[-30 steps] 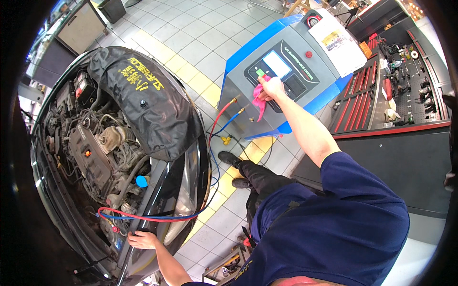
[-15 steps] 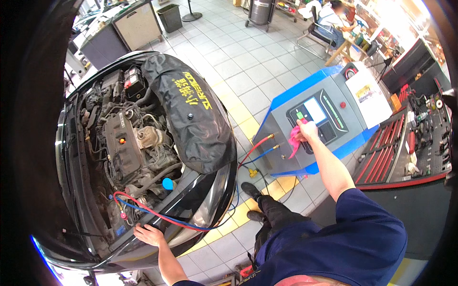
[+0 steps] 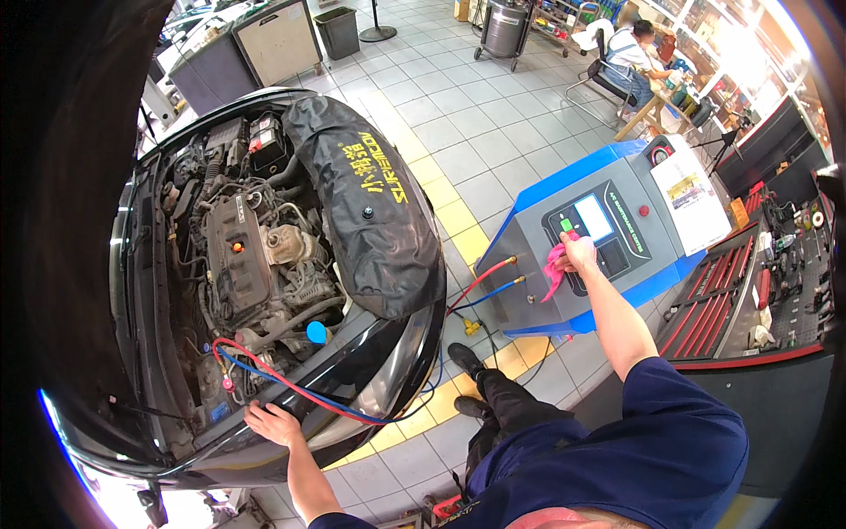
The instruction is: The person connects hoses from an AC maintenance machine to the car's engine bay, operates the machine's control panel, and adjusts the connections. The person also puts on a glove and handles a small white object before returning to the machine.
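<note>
My left hand (image 3: pixel 275 425) lies on the black car's fender (image 3: pixel 304 401), fingers spread, next to the open engine bay (image 3: pixel 251 256). A pink cloth (image 3: pixel 554 267) is bunched in my right hand (image 3: pixel 579 253), which is at the control panel of a grey and blue air-conditioning service machine (image 3: pixel 551 212). My fingertips are by a green button (image 3: pixel 567 226) below the lit screen (image 3: pixel 594 217); whether they press it I cannot tell. A red hose (image 3: pixel 282 381) and a blue hose (image 3: pixel 480 296) run between machine and engine bay.
A black fender cover (image 3: pixel 374 229) drapes over the car's front. At right stands a tool cabinet (image 3: pixel 714 291) with tools on top. A seated person (image 3: pixel 634 66) is at a table far right. A bin (image 3: pixel 337 33) and a wheeled grey tank (image 3: pixel 505 31) stand at the back.
The whole view has shifted a little, so the car and machine appear slightly further right and the seated person lower. Both hands keep their places on the fender and at the panel.
</note>
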The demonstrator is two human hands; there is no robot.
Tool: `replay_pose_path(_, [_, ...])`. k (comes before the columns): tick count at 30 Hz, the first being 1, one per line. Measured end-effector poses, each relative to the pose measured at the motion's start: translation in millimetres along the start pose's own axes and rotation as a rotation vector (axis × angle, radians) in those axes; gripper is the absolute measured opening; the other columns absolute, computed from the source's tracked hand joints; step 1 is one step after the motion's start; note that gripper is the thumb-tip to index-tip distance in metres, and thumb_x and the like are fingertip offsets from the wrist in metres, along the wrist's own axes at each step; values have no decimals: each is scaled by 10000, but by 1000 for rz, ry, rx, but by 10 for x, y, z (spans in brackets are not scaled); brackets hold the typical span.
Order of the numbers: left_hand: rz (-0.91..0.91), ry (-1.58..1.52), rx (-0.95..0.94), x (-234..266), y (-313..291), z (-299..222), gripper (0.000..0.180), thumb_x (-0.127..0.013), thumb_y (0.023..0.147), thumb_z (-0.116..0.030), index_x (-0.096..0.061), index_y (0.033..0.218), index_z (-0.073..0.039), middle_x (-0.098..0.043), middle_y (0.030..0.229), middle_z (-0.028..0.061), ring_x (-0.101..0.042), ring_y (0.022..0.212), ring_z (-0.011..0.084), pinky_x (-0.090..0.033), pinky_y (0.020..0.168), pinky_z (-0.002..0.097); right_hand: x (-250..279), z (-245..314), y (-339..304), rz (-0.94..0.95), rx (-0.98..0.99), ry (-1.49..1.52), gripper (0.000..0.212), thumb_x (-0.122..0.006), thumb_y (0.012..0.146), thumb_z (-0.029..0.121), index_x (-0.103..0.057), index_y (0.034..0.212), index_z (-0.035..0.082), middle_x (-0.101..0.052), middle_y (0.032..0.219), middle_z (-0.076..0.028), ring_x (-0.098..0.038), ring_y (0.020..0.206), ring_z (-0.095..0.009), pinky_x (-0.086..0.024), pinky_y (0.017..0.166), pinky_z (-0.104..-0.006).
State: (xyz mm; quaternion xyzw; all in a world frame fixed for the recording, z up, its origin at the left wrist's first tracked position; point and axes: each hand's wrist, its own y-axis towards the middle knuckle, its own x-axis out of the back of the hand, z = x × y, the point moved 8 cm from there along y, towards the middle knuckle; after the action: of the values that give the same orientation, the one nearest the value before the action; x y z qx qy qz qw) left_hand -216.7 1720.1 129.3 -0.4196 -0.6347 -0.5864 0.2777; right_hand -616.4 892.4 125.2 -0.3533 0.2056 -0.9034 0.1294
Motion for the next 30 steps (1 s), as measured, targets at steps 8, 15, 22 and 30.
replay_pose_path(8, [28, -85, 74, 15, 6, 11, 395, -580, 1013, -245, -615, 1326, -6, -592, 1390, 237, -519, 1360, 457, -390, 1178, 574, -2, -148, 269, -9, 65, -38, 616, -693, 1076, 476, -764, 904, -111, -814, 791, -191, -798, 617, -270, -641, 532, -360])
replay_pose_path(15, [52, 64, 87, -25, -13, 80, 411, -640, 995, -251, -650, 1354, -51, -593, 1477, 249, -493, 1422, 455, -345, 1244, 578, -79, -340, 545, 32, 30, 12, 555, -723, 1042, 552, -709, 943, 5, -743, 714, -136, -748, 561, -276, -522, 401, -352])
replay_pose_path(22, [-27, -31, 60, 61, 58, 48, 368, -645, 956, -239, -636, 1278, -61, -577, 1390, 241, -508, 1363, 480, -369, 1220, 591, -49, -304, 486, 25, -43, -53, 556, -689, 1058, 592, -707, 982, 41, -760, 739, -81, -768, 600, -252, -485, 421, -282])
replay_pose_path(30, [12, -50, 65, 51, 77, 28, 370, -642, 946, -212, -621, 1276, -44, -559, 1387, 239, -501, 1358, 476, -342, 1257, 595, -21, -313, 468, -1, -7, -74, 586, -698, 1048, 602, -713, 1055, 16, -772, 772, -112, -770, 611, -243, -495, 437, -295])
